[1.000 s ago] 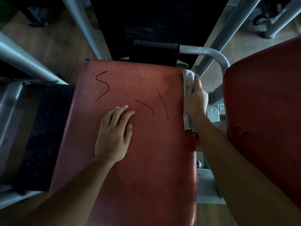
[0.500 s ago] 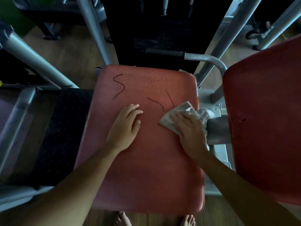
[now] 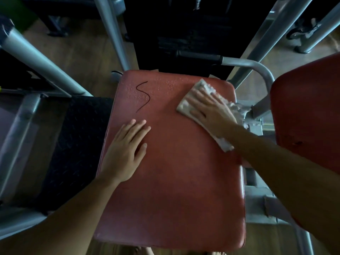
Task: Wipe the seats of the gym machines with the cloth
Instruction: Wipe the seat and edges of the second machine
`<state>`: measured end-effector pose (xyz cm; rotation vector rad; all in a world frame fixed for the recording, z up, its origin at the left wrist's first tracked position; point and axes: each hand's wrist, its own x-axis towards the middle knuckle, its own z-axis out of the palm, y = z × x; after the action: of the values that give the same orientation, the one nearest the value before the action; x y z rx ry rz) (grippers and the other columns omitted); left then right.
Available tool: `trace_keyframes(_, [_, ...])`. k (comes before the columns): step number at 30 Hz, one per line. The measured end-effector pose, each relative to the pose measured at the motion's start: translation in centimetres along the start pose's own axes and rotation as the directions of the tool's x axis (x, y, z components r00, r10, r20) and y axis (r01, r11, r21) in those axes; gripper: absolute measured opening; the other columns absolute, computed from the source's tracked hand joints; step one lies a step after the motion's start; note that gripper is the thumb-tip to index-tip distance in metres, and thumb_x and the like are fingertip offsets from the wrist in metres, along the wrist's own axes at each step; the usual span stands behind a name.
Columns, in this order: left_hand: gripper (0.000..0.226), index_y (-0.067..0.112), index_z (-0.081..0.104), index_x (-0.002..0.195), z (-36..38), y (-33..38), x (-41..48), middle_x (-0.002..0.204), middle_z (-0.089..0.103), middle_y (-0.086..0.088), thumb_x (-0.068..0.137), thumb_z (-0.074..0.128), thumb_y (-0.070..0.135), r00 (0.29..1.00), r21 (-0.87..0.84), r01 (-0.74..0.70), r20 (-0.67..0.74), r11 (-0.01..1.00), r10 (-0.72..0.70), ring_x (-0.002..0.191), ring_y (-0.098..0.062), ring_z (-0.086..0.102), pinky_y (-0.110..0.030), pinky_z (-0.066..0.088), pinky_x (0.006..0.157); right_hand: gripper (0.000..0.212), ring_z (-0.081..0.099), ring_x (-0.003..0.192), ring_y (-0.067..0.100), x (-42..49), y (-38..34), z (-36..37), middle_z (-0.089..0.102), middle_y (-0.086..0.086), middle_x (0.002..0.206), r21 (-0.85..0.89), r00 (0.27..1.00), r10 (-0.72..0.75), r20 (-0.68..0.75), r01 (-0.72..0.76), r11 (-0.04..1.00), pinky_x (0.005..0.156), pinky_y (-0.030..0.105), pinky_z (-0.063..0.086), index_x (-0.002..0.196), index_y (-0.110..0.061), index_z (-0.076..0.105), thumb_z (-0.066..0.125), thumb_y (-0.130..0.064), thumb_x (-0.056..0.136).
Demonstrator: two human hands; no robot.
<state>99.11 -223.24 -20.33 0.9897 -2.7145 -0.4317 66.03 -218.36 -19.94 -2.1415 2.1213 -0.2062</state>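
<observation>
My left hand (image 3: 125,153) lies flat on the seat (image 3: 174,190), in my way. Open red surface runs between it and the cloth (image 3: 184,105). A grey bar (image 3: 253,63) and second pad (image 3: 309,111) hem the right edge.

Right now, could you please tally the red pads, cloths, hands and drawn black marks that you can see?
Red pads: 2, the seat and the side pad
Cloth: 1
Hands: 2, the left hand and the right hand
Black S-shaped mark: 1
Total: 6
</observation>
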Motion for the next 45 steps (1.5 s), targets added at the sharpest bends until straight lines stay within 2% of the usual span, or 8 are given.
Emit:
trace_keyframes(6, [0.048,0.017,0.044,0.149,0.1,-0.1,0.0,0.159,0.036,0.002,0.102,0.043,0.027,1.000,-0.021,0.004,-0.015,1.000,-0.005,0.151,-0.019,0.024,-0.046,0.024,0.123,0.057,0.018,0.153,0.024,0.0,-3.8,0.8,0.023,0.002,0.164,0.015,0.979,0.186,-0.084,-0.186,0.982,0.122,0.048,0.020,0.157,-0.025,0.028,0.029,-0.049,0.105])
trace_keyframes(10, [0.048,0.017,0.044,0.150,0.2,-0.2,-0.1,0.160,0.035,0.003,0.103,0.041,0.024,1.000,-0.018,-0.001,-0.010,1.000,0.001,0.152,-0.019,0.023,-0.044,0.023,0.123,0.055,0.013,0.154,0.020,-6.2,-6.1,1.7,0.020,0.000,0.166,-0.011,0.983,-0.178,0.040,0.179,0.984,0.122,0.045,0.022,0.158,-0.024,0.025,0.031,-0.044,0.107])
trace_keyframes(14, [0.048,0.018,0.043,0.150,0.2,-0.2,-0.1,0.160,0.034,0.004,0.103,0.039,0.023,1.000,-0.017,0.008,-0.005,1.000,-0.008,0.152,-0.018,0.022,-0.043,0.022,0.124,0.051,0.015,0.154,0.019,-3.2,-0.5,-0.1,0.022,-0.004,0.165,-0.133,0.859,-0.482,0.173,0.505,0.853,0.123,0.048,0.015,0.157,-0.031,0.027,0.026,-0.044,0.107])
trace_keyframes(18, [0.048,0.018,0.044,0.150,0.1,-0.2,-0.1,0.160,0.035,0.004,0.102,0.040,0.022,1.000,-0.015,0.009,-0.003,1.000,-0.009,0.152,-0.018,0.022,-0.043,0.022,0.124,0.051,0.022,0.152,0.025,1.8,2.8,-0.7,0.033,0.004,0.161,-0.120,0.990,-0.136,0.035,0.139,0.983,0.122,0.056,0.014,0.151,-0.025,0.039,0.027,-0.045,0.106])
trace_keyframes(22, [0.048,0.017,0.045,0.149,0.1,-0.1,-0.1,0.160,0.035,0.004,0.102,0.040,0.021,1.000,-0.008,0.011,-0.007,1.000,-0.011,0.152,-0.019,0.023,-0.043,0.022,0.124,0.060,0.012,0.154,0.025,1.3,-2.2,0.8,0.025,0.004,0.163,0.134,0.982,0.166,-0.093,-0.153,0.979,0.125,0.049,0.012,0.154,-0.024,0.035,0.032,-0.056,0.104])
trace_keyframes(29, [0.047,0.017,0.045,0.149,0.1,-0.1,0.0,0.159,0.036,0.003,0.102,0.039,0.021,1.000,-0.005,0.007,-0.016,1.000,-0.007,0.151,-0.019,0.025,-0.044,0.024,0.123,0.059,0.010,0.154,0.024,-2.9,-4.2,1.8,0.019,0.003,0.166,0.025,0.952,-0.302,0.045,0.301,0.953,0.124,0.047,0.019,0.158,-0.021,0.026,0.037,-0.046,0.105])
trace_keyframes(38, [0.047,0.017,0.045,0.149,0.1,-0.1,0.0,0.159,0.036,0.003,0.102,0.038,0.021,1.000,0.000,0.007,-0.015,1.000,-0.007,0.151,-0.019,0.025,-0.044,0.024,0.123,0.045,0.022,0.152,0.023,2.0,-3.4,1.6,0.038,0.003,0.158,0.188,0.972,0.178,-0.152,-0.149,0.971,0.124,0.042,0.019,0.148,-0.019,0.047,0.039,-0.037,0.107])
trace_keyframes(45, [0.047,0.016,0.045,0.149,0.3,-0.1,-0.1,0.159,0.036,0.002,0.102,0.041,0.018,1.000,0.009,0.010,-0.018,1.000,-0.010,0.151,-0.020,0.024,-0.045,0.024,0.122,0.050,0.017,0.153,0.023,-2.3,-6.3,2.3,0.029,0.003,0.163,0.135,0.972,-0.236,-0.011,0.235,0.963,0.124,0.045,0.021,0.154,-0.019,0.036,0.034,-0.036,0.107])
